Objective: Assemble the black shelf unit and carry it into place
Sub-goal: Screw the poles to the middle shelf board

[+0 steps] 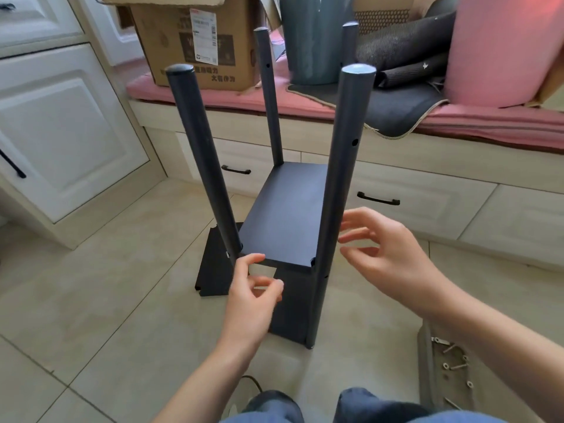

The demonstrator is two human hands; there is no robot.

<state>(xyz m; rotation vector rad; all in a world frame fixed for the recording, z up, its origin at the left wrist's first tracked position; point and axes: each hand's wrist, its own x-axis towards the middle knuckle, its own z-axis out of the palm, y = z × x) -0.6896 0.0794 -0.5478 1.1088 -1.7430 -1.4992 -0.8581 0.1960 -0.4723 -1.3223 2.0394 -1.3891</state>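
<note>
Both hands, left hand (254, 296) and right hand (386, 254), hover loose-fingered, empty, beside the 4-post shelf unit (287, 230).

Bright, even daylight fills the room, with soft, faint shadows on the beige tiled floor (122, 300). A pale sheen sits on the rounded cap of the nearest dark metal pole (358, 70). Wide-angle bending curves the edges; the fingertips (351, 224) are motion-blurred.

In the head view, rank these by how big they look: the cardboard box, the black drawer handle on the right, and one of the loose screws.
1. cardboard box
2. drawer handle
3. loose screw

Nearness makes true sizes unsure, but these gaps look plain.
</note>
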